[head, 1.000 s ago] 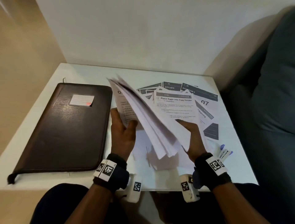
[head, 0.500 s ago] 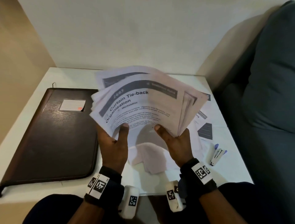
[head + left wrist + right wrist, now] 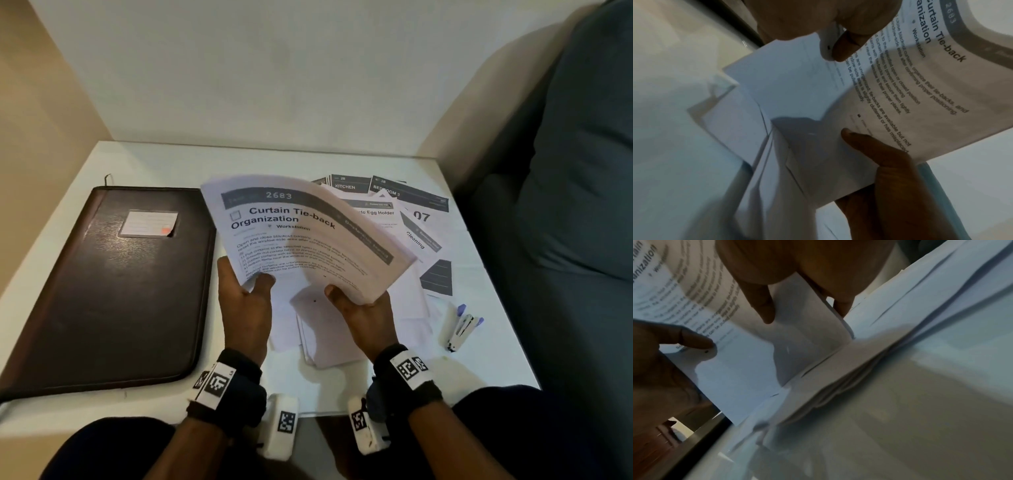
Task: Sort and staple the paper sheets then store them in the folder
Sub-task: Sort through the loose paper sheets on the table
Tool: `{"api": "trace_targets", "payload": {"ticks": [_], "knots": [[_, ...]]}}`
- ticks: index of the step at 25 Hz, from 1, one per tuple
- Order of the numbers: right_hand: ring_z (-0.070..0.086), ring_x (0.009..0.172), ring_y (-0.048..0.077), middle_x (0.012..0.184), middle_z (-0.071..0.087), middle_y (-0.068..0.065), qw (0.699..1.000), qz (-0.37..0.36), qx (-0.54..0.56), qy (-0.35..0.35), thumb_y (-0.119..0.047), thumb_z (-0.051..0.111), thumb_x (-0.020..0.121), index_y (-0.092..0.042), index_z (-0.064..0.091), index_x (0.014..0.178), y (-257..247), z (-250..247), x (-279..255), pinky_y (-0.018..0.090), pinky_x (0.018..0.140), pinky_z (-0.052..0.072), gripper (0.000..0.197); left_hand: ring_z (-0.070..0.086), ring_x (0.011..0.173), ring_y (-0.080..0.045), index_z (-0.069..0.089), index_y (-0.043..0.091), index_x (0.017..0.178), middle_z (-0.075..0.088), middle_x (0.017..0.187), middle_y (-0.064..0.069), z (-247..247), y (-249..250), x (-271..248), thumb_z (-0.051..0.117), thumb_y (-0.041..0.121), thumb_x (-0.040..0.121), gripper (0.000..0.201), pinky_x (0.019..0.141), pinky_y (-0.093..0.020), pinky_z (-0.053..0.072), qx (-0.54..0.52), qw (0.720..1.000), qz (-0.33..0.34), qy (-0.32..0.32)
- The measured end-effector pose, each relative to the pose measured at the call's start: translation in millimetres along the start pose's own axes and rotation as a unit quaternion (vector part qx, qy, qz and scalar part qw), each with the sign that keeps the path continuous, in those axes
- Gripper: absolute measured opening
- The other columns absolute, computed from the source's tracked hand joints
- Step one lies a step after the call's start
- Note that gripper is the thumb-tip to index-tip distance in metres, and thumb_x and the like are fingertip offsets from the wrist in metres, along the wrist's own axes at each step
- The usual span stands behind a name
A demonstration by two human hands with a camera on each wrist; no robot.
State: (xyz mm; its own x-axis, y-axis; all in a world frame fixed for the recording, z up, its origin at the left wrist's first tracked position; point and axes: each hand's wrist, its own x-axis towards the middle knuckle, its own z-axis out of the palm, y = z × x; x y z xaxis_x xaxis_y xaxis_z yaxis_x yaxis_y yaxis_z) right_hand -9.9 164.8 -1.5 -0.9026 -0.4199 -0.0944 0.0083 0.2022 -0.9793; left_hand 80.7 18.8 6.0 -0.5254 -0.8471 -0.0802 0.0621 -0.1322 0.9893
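Observation:
Both hands hold a stack of paper sheets point(image 3: 301, 240) just above the table, top page headed "Curtain Tie-back Organization". My left hand point(image 3: 245, 301) pinches its lower left corner, thumb point(image 3: 846, 45) on top. My right hand point(image 3: 363, 315) grips the lower right edge, where the sheets curl up, thumb point(image 3: 760, 305) on the page. The dark brown folder point(image 3: 113, 287) lies closed on the left. A small white stapler point(image 3: 460, 329) lies on the right. More printed sheets point(image 3: 411, 212) are spread behind the stack, and blank-side sheets point(image 3: 322, 342) lie under the hands.
The white table point(image 3: 154, 161) stands in a corner, with walls behind and on the left. A grey-blue sofa point(image 3: 565, 205) runs along its right side. My knees are at the front edge.
The stack has turned from a fanned, edge-on hold to printed side up, then dropped lower and to the left. The sheets behind it have come back into sight.

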Motion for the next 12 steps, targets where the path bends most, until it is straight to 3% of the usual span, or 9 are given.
{"api": "trace_targets", "payload": {"ticks": [2,4,6,9,11,12], "knots": [[0.069,0.079,0.005,0.082,0.074,-0.019,1.000,0.016,-0.013,0.001,-0.012,0.076,0.087,-0.045,0.075,0.080,-2,-1,2,0.032,0.078,0.059,0.034,0.066,0.111,-0.009,0.058,0.040,0.114,0.071,0.114,0.012,0,4,2,0.060,-0.006,0.093,0.051,0.092,-0.033,0.058,0.002,0.999,0.005,-0.039],[0.068,0.078,0.021,0.082,0.075,-0.001,0.999,0.029,-0.023,0.006,-0.013,0.075,0.086,-0.021,0.075,0.079,-11,0,6,0.035,0.074,0.058,0.011,0.068,0.107,-0.005,0.064,0.041,0.113,0.073,0.112,0.013,-5,11,7,0.060,0.003,0.100,0.041,0.083,-0.020,0.058,0.013,0.997,0.012,-0.077],[0.070,0.079,0.022,0.083,0.075,0.004,0.999,0.021,-0.038,-0.023,-0.019,0.076,0.086,-0.016,0.074,0.080,-21,5,7,0.040,0.076,0.058,0.007,0.070,0.104,-0.003,0.067,0.038,0.114,0.075,0.110,0.014,-11,18,14,0.060,0.014,0.103,0.027,0.078,-0.016,0.057,0.039,0.996,0.016,-0.083],[0.074,0.089,0.021,0.093,0.078,-0.001,0.997,0.036,-0.008,-0.071,-0.044,0.068,0.093,-0.024,0.075,0.093,-28,3,20,0.042,0.078,0.058,0.022,0.069,0.090,0.006,0.065,0.014,0.128,0.072,0.107,0.010,-29,25,30,0.061,0.018,0.103,0.026,0.072,-0.012,0.055,0.050,0.998,0.022,0.012],[0.073,0.093,0.024,0.095,0.077,0.000,0.997,0.066,-0.050,0.007,-0.056,0.060,0.094,-0.021,0.073,0.100,-17,-24,47,0.040,0.081,0.054,0.038,0.066,0.092,0.007,0.065,0.019,0.124,0.069,0.109,0.012,-47,30,41,0.063,0.019,0.101,0.023,0.083,-0.017,0.056,0.053,0.993,0.031,0.101],[0.071,0.100,0.027,0.101,0.076,0.004,0.984,0.075,-0.147,0.063,-0.060,0.060,0.091,-0.018,0.072,0.106,-8,-44,62,0.040,0.087,0.053,0.046,0.064,0.097,0.004,0.065,0.027,0.117,0.067,0.109,0.013,-55,33,45,0.063,0.020,0.100,0.019,0.089,-0.022,0.054,0.050,0.990,0.023,0.126]]}}
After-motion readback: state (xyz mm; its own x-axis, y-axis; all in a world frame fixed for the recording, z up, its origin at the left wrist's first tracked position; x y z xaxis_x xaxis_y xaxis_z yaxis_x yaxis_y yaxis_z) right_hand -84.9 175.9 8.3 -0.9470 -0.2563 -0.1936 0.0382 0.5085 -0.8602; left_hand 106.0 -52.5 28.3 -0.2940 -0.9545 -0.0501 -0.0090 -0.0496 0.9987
